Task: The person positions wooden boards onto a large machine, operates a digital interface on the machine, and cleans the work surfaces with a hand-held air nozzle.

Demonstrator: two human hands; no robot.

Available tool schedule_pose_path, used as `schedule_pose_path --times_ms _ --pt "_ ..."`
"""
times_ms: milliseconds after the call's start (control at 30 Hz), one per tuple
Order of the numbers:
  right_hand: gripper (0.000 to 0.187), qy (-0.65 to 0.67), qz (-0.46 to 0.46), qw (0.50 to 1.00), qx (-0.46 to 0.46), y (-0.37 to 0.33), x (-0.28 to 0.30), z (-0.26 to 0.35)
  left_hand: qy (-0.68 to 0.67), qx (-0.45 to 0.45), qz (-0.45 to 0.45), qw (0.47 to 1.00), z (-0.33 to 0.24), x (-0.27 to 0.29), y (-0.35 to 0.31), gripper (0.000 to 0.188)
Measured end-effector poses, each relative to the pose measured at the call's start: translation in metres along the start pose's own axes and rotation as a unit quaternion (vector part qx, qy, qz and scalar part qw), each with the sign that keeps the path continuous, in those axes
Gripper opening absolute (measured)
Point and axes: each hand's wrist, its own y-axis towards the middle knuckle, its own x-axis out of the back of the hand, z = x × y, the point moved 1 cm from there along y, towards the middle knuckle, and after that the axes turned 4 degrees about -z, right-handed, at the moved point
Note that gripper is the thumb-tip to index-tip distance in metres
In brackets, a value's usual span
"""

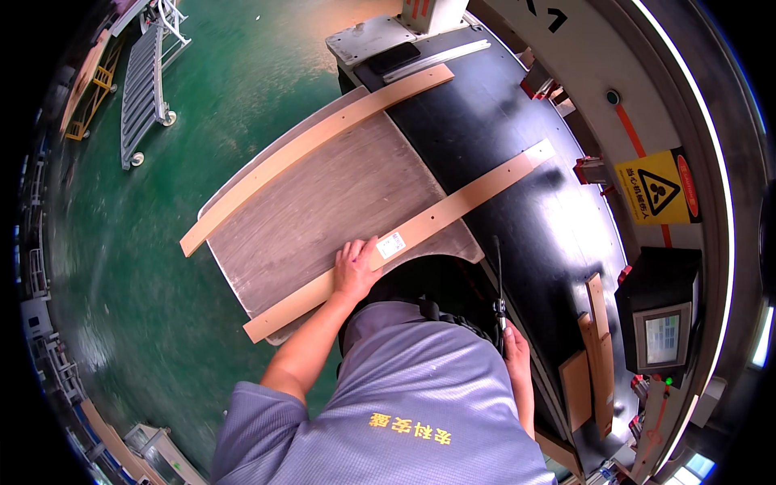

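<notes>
Labelled wooden strip: under your left hand, spanning board and black table

Strip lies diagonally over the grey-brown board, far end on the black table. Your left hand is on it, just beside the white label; can't tell whether you're gripping or just pressing. Your right hand is closed round a long-nozzled hand tool, nozzle pointing away from you, near the table edge. Second wooden strip lies beyond, roughly parallel, well apart from yours. Loose wood pieces on your right, near the screen.
</notes>
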Motion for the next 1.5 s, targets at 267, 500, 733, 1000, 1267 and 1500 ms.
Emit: schedule_pose_path --times_ms 267,500,733,1000,1267,1500 --pt "0.049 -0.025 -0.01 1.0 0.005 0.01 -0.001 0.006 0.032 -0.01 0.008 0.999 0.055 0.058 -0.037 0.072" --pt "0.05 -0.008 0.018 1.0 0.0 0.024 -0.009 0.011 0.018 0.018 0.118 0.993 0.097 0.083 -0.04 0.075" --pt "0.05 0.011 0.0 1.0 -0.002 0.023 -0.03 0.039 0.139 0.081 -0.099 0.982 0.189 0.127 0.116 0.092" --pt "0.046 0.03 -0.035 0.999 -0.012 0.014 -0.045 0.039 0.112 0.095 0.008 0.989 0.229 0.12 0.212 0.083" --pt "0.045 0.056 -0.053 0.996 -0.04 0.008 -0.05 0.036 -0.057 0.016 -0.002 0.998 0.133 0.118 0.122 0.067" --pt "0.044 0.068 -0.013 0.997 -0.036 0.015 -0.042 0.027 0.014 0.018 0.052 0.998 0.08 0.116 0.004 0.072"
